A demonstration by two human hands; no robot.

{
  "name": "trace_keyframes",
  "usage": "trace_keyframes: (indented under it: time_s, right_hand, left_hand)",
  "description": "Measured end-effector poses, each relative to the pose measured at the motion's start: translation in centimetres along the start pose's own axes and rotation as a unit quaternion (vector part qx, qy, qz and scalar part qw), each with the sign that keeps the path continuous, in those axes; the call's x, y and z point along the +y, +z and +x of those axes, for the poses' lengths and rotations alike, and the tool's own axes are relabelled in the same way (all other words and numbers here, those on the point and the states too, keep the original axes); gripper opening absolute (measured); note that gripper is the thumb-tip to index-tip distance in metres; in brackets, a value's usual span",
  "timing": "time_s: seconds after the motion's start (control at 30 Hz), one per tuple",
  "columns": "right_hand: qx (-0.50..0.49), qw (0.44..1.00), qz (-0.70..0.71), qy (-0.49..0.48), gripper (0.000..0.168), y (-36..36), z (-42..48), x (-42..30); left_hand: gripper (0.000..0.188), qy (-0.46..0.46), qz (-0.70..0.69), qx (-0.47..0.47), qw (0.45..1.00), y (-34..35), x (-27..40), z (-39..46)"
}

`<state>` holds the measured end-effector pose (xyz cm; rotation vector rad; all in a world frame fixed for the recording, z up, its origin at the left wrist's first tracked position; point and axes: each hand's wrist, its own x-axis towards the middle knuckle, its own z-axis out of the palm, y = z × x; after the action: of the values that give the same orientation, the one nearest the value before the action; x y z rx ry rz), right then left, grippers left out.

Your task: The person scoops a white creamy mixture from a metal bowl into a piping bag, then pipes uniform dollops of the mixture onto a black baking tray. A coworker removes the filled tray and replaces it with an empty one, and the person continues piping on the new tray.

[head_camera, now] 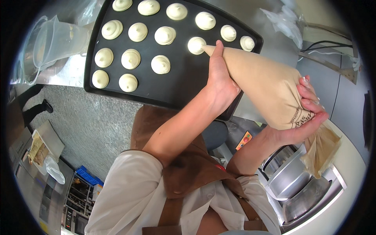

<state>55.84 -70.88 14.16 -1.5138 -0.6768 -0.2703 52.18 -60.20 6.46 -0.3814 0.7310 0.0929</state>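
Observation:
A tan piping bag (261, 85), full and bearing print, lies slanted across my hands. My left hand (221, 70) holds it near the narrow tip, its other fingers hidden by the bag. My right hand (308, 102) grips the gathered wide end, with white smears on the fingers; the loose tail (320, 147) hangs below. The tip meets a pale piped mound (196, 45) on a black baking tray (173, 85). Several more swirled mounds (161, 64) stand in rows on the tray, mostly at its left and far side.
Clear plastic jugs (55, 41) stand left of the tray. Crumpled clear plastic (286, 23) and cables (329, 45) lie at upper right. Metal bowls (290, 176) sit below my right forearm. A person's dark-clothed leg (35, 110) shows at far left, above a bin (54, 141).

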Motion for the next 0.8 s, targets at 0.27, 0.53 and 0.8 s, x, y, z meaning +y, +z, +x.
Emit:
trace_keyframes:
  time_s: [0.27,0.53,0.8]
  right_hand:
    - [0.021,0.999,-0.027,0.012,0.05,2.4,-0.6,0.7]
    - [0.037,0.997,-0.062,-0.007,0.05,2.7,-0.4,0.6]
    - [0.045,0.998,-0.046,0.002,0.05,2.5,-0.3,0.8]
  left_hand:
    - [0.054,-0.006,-0.038,0.018,0.999,-1.1,1.1,1.7]
    - [0.057,-0.011,-0.026,0.027,0.999,-1.0,1.2,1.4]
    - [0.057,-0.008,-0.025,0.022,0.999,-0.9,1.2,1.1]
